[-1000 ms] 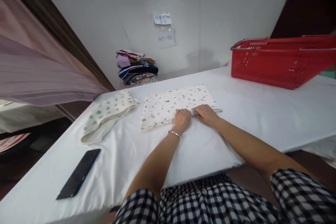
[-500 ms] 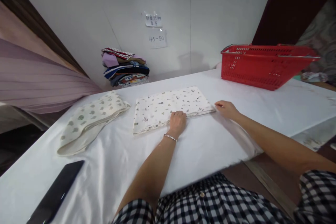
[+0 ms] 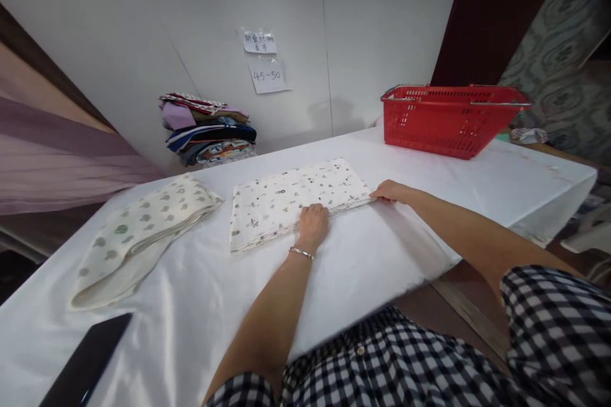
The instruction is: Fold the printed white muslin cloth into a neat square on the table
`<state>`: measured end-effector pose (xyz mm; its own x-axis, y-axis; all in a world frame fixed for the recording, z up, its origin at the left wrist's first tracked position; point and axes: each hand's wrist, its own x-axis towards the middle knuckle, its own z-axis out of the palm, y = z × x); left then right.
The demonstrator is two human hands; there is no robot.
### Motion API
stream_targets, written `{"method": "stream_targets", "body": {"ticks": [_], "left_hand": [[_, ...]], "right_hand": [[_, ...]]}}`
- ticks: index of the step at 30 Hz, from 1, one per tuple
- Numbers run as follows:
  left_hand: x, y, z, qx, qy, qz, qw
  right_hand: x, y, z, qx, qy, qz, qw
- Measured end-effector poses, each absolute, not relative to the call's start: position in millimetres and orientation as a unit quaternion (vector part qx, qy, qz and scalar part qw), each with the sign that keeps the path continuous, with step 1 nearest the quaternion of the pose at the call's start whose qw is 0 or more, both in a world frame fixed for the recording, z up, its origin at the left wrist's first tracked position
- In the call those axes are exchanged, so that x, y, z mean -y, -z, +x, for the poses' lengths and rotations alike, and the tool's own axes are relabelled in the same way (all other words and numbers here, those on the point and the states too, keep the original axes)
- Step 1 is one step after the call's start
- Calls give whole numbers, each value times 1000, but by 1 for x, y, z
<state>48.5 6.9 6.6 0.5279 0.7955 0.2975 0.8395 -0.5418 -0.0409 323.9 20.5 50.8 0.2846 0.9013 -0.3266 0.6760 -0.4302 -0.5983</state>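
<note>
A white folded cloth (image 3: 291,194) with small printed motifs lies flat on the white-covered table, its layered edge facing me. My left hand (image 3: 314,226), with a bracelet at the wrist, is closed on the middle of that near edge, fingers curled over the top. At the near right corner my right hand (image 3: 392,192) pinches the cloth between thumb and fingers. Left of it rests a second cloth (image 3: 147,229), cream with greyish-green spots, loosely folded over.
A red plastic basket (image 3: 443,122) stands at the back right. Against the wall sits a stack of folded fabrics (image 3: 207,130). A black flat object, like a phone (image 3: 88,362), lies at the front left of the table (image 3: 363,296). Two paper notes (image 3: 267,75) hang on the wall.
My right hand has come in to the cloth's near right corner and now grips it. My left hand stays at the near edge. The view has shifted slightly to the right.
</note>
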Motion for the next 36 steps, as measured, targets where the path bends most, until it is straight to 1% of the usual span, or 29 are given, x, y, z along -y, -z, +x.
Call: {"method": "stream_targets", "body": {"ticks": [5,11,20,25,27,29,31,33,34,36], "left_hand": [[-6,-7,49,465,128,-872,84],[-7,-6,50,462,125,-873,91],[-8,-5,50,461,128,-874,86],[-3,-7,50,459,137,-875,77],[0,-8,49,456,142,-875,73],[1,-8,49,455,148,-875,75],[1,-6,49,449,155,-876,79],[2,-2,51,444,156,-879,78],[2,-1,52,437,154,-883,77],[3,2,54,423,145,-891,73]], "right_hand": [[-27,-48,325,501,-292,-795,179],[-23,-43,323,490,-293,-808,148],[-27,-49,320,475,-295,-823,103],[-19,-53,313,518,-284,-802,87],[-17,-55,314,539,-281,-789,92],[-17,-56,318,510,-323,-784,148],[-19,-55,325,520,-347,-764,161],[-21,-48,335,492,-383,-749,224],[-22,-43,341,490,-389,-745,231],[-26,-31,352,519,-379,-742,190]]}}
